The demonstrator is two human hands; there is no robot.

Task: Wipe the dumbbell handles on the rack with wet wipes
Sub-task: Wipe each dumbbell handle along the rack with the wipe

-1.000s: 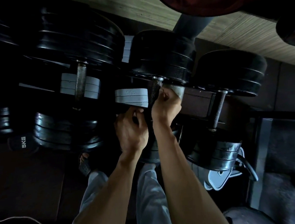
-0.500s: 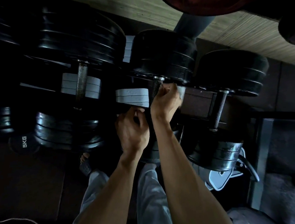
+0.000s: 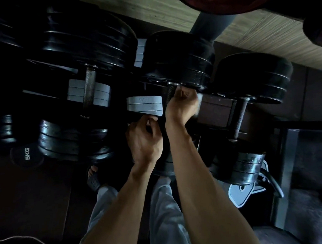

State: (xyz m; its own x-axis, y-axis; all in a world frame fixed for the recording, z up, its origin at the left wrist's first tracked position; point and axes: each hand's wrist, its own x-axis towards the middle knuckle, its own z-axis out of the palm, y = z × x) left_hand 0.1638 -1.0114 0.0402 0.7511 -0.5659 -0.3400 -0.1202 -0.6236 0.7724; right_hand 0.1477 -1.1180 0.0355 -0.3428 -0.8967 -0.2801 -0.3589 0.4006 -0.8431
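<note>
Three black dumbbells lie on a dark rack. On the middle dumbbell [image 3: 180, 60], my right hand [image 3: 182, 105] grips the far end of the knurled handle [image 3: 169, 94], just under the far weight stack, with a pale wet wipe [image 3: 198, 101] showing at the hand's right edge. My left hand [image 3: 145, 140] grips the near part of the same handle, fingers curled round it. The left dumbbell's bare handle [image 3: 89, 89] and the right dumbbell's handle [image 3: 240, 117] are free of hands.
Grey flat plates [image 3: 145, 105] sit between the left and middle dumbbells. A small 5KG dumbbell [image 3: 27, 153] lies at the lower left. My legs and a sandalled foot [image 3: 93, 177] are below the rack. A thin cable [image 3: 30, 240] crosses the dark floor mat.
My right hand has slid up the middle handle to its far end by the weight stack. My left hand has stayed on the near part.
</note>
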